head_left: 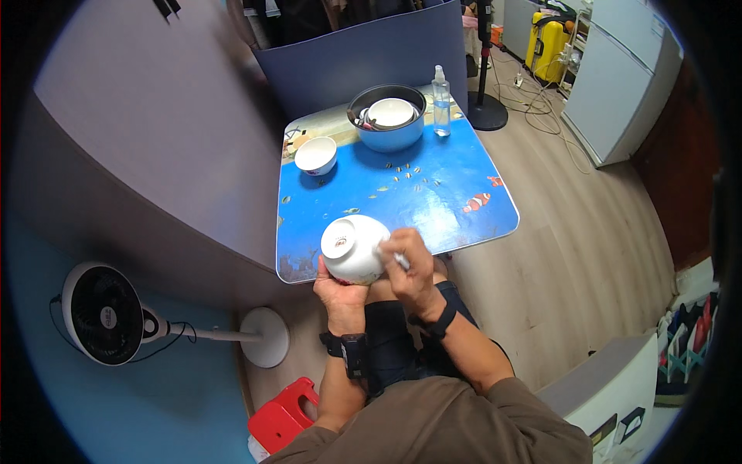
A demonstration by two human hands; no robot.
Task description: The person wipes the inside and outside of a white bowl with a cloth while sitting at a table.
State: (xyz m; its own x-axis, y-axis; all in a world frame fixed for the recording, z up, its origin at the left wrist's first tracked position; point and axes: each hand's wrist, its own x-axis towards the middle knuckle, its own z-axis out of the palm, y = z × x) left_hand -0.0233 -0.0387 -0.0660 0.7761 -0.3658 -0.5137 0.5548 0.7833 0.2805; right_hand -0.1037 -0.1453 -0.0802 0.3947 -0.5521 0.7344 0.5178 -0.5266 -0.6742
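Note:
A white bowl [357, 246] is tipped on its side above the near edge of the table, its round foot facing up and left. My left hand [341, 291] grips it from below by the near side. Against the bowl's right side, my right hand [411, 267] is closed, and a small white wad [401, 261] shows between its fingers. Whether the wad is tissue or cloth I cannot tell. Farther back on the table stand a second white bowl [316, 157], upright, and a blue pot [390, 138] holding a white bowl [391, 113] and other dishes.
The low table [371, 189] has a blue sea-picture top. A clear spray bottle [441, 104] stands at its far right. To the left are a white fan [104, 313] and a red stool [282, 417]. Cables lie on the floor near the fridge [622, 73] and yellow suitcase [546, 46].

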